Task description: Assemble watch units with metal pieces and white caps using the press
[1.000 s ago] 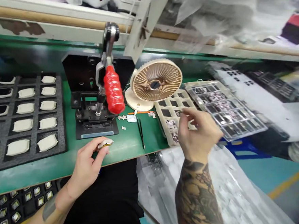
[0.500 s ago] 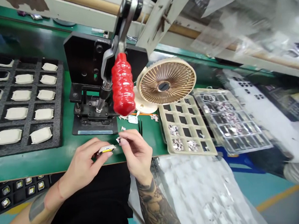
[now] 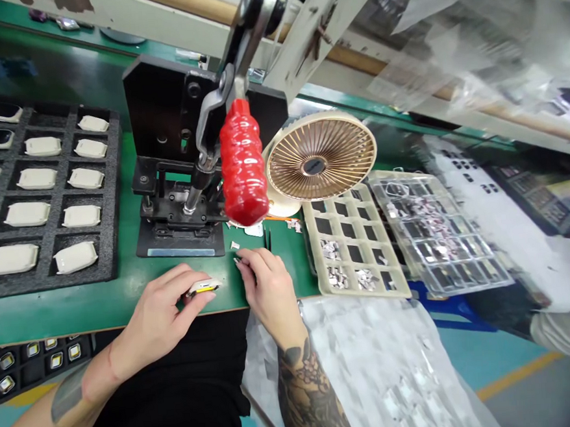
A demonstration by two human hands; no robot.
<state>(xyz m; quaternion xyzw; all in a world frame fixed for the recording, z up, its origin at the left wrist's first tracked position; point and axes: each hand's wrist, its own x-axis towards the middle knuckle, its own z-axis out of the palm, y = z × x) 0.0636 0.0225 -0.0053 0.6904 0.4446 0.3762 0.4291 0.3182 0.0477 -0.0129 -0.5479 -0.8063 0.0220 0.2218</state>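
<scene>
In my left hand (image 3: 162,306), thumb and fingers pinch a small cream watch case (image 3: 205,286) with a yellow strip along its edge. It is held just above the green bench near the front edge. To its right, my right hand (image 3: 268,283) is closed in a pinch, apart from the case; what sits at its fingertips is too small to make out. A small light part (image 3: 234,245) lies on the bench beyond the right fingertips. Close by lie dark tweezers (image 3: 267,238).
Behind my hands stands a black hand press (image 3: 182,211) with a red handle (image 3: 243,167). A fan (image 3: 320,159) is beside it. Cream cases fill a foam tray (image 3: 114,251) at left. Right are a compartment tray (image 3: 317,257) and a clear box (image 3: 466,285) of small parts.
My right hand has drawn away from the watch case to the right, and the small part seen earlier at its fingertips is hardly visible. My left hand keeps hold of the case.
</scene>
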